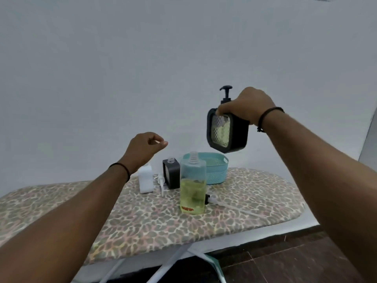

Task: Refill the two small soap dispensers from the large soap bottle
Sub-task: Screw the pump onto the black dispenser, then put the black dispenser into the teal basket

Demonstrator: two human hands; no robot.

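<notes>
My right hand [250, 106] grips a black square soap dispenser [227, 132] by its top, high above the board; its black pump is fitted and yellow-green soap shows in its window. My left hand [145, 149] hovers over the board with loosely curled fingers, holding nothing. The large clear soap bottle [192, 185] stands uncapped near the middle, about half full of yellow-green soap. Behind it a second black dispenser [171, 173] stands without its pump. A white bottle [145, 181] stands to its left.
Everything sits on an ironing board [142, 217] with a leopard-print cover against a white wall. A teal basket [214, 167] stands at the back. A white pump [161, 183] and a black-collared pump with a long tube [220, 202] lie loose on the cover.
</notes>
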